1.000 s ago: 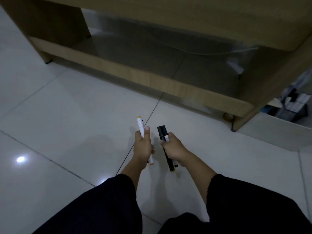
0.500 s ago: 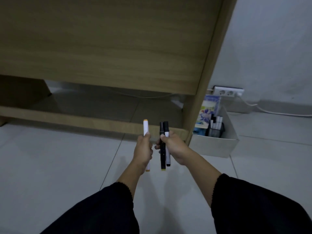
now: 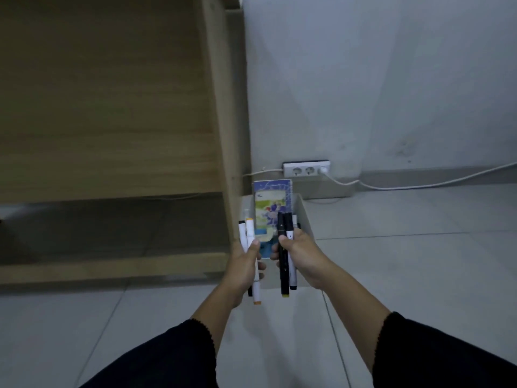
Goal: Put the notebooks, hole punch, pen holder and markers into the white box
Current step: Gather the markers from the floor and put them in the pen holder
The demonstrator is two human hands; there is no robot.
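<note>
Since a second ago my view has swung from bare floor to the white box, now right behind my hands. Left hand fingers clenched on the white markers; right hand fingers clenched on the dark markers. A notebook already stands inside. Judgement: markers are about over the box, lowering comes next.
</note>
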